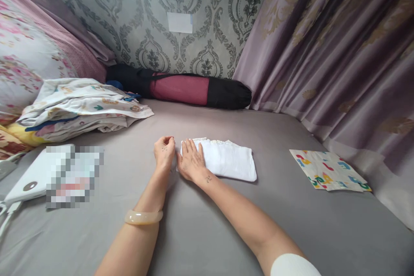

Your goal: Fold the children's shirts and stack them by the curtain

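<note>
A white folded cloth (230, 160) lies flat on the grey bed sheet in front of me, with a slightly uneven cream edge along its far side. My right hand (191, 159) rests flat on the cloth's left end, palm down and fingers stretched out. Just left of it, my left hand (164, 152) is closed, thumb and fingers pinched together a little above the sheet. Whatever that pinch holds, if anything, is too small or hidden to make out. On the left wrist sits a pale bangle (144, 217).
A folded patterned cloth (328, 170) lies at the right. To the left are a white device (42, 172) with a cable, a blurred packet (77, 177) and piled printed fabric (87, 105). A black and maroon long bag (181, 89) lies along the wall. Purple curtains (323, 43) hang at right.
</note>
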`<action>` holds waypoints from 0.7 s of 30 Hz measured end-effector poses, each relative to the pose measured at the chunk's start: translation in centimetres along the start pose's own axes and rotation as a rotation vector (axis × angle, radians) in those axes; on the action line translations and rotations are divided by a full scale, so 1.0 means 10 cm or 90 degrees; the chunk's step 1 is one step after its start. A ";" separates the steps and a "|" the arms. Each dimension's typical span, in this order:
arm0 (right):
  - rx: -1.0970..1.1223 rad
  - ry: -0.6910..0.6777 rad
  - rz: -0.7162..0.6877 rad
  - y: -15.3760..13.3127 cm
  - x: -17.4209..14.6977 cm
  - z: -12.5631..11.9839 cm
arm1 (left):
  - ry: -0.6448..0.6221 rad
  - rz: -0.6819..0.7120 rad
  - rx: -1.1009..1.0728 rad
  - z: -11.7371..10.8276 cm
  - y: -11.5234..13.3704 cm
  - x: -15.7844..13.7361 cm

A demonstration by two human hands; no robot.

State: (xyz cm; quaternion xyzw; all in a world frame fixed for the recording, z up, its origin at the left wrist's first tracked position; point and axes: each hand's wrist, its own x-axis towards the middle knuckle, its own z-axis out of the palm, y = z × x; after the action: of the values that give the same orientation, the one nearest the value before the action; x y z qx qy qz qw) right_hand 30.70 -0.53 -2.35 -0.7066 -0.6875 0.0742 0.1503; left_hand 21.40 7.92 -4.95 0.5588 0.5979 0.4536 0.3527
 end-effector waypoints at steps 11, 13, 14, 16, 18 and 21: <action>0.042 0.021 -0.016 0.03 -0.02 0.04 | -0.049 0.006 -0.104 0.04 0.12 -0.06; 0.065 0.016 -0.016 0.05 -0.03 0.00 | -0.056 0.012 -0.113 0.05 0.12 -0.06; 0.076 0.016 -0.016 0.07 -0.04 -0.03 | -0.058 0.017 -0.117 0.06 0.12 -0.07; 0.088 0.022 -0.012 0.12 -0.08 -0.11 | -0.064 0.036 -0.110 0.07 0.12 -0.08; 0.083 0.033 -0.002 0.20 -0.13 -0.19 | -0.076 0.066 -0.077 0.09 0.15 -0.11; 0.061 0.046 0.027 0.40 -0.22 -0.29 | -0.105 0.136 0.029 0.11 0.21 -0.17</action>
State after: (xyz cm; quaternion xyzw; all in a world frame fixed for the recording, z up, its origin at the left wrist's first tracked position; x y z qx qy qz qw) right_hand 35.32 -3.06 -1.05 -0.7151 -0.6624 0.0843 0.2070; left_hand 23.38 6.30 -3.52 0.6627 0.5139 0.4275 0.3376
